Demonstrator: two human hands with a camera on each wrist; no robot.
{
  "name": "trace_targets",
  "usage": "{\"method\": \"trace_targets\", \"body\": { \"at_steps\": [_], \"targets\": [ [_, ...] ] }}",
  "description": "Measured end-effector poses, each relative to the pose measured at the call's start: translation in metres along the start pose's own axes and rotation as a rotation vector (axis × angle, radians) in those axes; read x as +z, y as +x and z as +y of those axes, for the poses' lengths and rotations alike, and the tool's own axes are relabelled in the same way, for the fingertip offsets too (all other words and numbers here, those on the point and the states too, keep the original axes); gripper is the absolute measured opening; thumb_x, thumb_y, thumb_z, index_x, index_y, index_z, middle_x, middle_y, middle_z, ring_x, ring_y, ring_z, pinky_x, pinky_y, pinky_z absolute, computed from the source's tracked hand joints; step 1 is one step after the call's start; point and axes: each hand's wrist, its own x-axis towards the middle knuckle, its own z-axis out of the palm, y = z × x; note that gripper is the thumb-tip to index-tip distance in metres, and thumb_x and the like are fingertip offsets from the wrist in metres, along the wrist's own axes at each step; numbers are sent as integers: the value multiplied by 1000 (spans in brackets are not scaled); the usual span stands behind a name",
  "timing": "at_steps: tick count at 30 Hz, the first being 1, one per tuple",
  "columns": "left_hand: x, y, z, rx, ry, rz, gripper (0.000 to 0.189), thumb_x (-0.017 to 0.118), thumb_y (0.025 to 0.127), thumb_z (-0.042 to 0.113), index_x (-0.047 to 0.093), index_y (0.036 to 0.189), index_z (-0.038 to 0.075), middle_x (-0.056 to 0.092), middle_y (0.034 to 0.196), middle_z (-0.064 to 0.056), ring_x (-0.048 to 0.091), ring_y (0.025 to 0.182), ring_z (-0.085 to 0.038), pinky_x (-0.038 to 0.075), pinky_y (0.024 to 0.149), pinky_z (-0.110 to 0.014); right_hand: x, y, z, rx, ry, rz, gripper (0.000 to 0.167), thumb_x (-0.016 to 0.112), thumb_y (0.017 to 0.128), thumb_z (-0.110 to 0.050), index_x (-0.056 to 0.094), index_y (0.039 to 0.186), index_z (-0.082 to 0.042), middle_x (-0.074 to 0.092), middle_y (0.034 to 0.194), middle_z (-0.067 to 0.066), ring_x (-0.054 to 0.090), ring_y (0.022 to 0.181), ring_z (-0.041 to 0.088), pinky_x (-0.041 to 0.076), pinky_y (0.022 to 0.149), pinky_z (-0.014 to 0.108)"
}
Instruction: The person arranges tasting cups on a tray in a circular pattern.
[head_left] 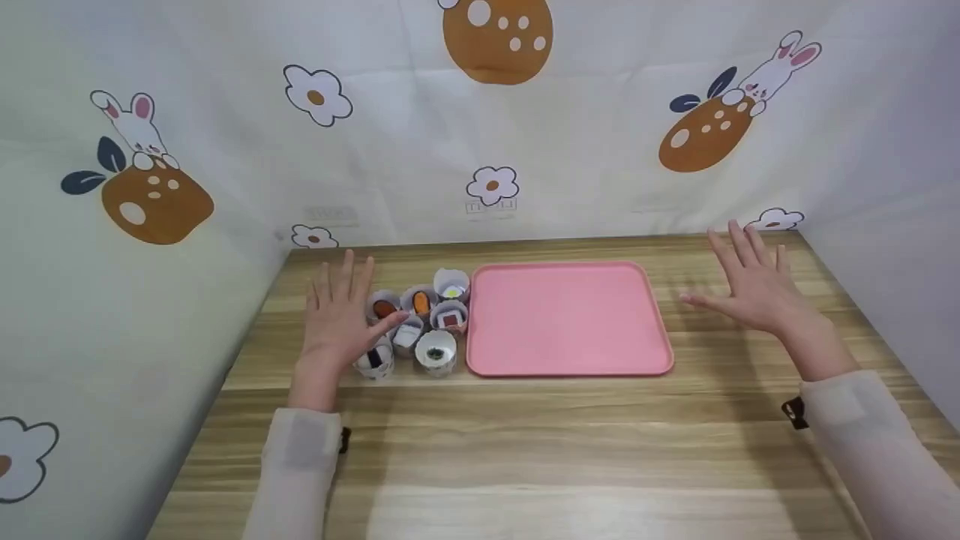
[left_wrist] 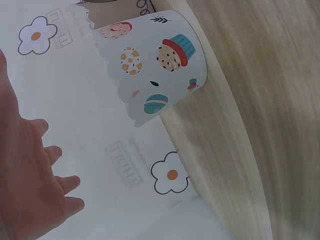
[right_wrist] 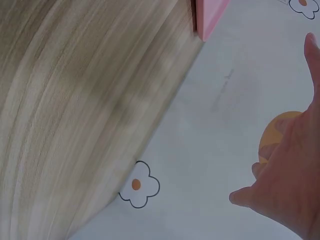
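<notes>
In the head view my left hand [head_left: 337, 319] is spread with straight fingers above the left side of a cluster of small paper cups. Nothing is in it. The cups hold small pieces: an orange one [head_left: 421, 302], a dark red one [head_left: 385, 308], a white and yellow one [head_left: 452, 291], and others. The front cup [head_left: 436, 354] has something dark green inside. A pink tray [head_left: 570, 319] lies flat to the right of the cups. Beyond it, my right hand [head_left: 761, 292] is spread over the table, holding nothing. The left wrist view shows a cup with cupcake prints [left_wrist: 155, 60] beside the hand.
All of this stands on a wood-grain table [head_left: 555, 450]. A pale curtain [head_left: 405, 150] with rabbit, fruit and flower prints hangs along the back edge, and more pale cloth lines both sides.
</notes>
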Motion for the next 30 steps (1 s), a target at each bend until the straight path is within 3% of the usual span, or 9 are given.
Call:
{"method": "trace_targets", "body": {
  "at_steps": [7, 14, 30],
  "targets": [
    [1, -1, 0, 5, -10, 5, 107, 39, 86, 83, -1, 161, 19, -13, 168, -13, -10, 152, -48, -7, 122, -64, 3, 0, -2, -17, -18, -9, 108, 58, 88, -67, 3, 161, -10, -8, 167, 22, -9, 153, 45, -5, 110, 81],
    [2, -2, 0, 5, -15, 5, 107, 43, 86, 81, 1, 162, 18, -5, 169, -16, -6, 152, -48, -2, 122, -67, 7, 0, -8, -29, -4, -11, 110, 60, 86, -68, 5, 161, -10, -4, 167, 23, -5, 154, 44, -2, 110, 81],
    [3, -3, 0, -6, -21, -27, 107, 41, 86, 82, -2, 161, 19, -9, 168, -15, -9, 152, -48, -5, 123, -64, 20, 1, -14, -70, 3, -48, 111, 62, 86, -67, 2, 161, -10, -3, 167, 23, 1, 153, 47, -1, 111, 80]
  ]
}}
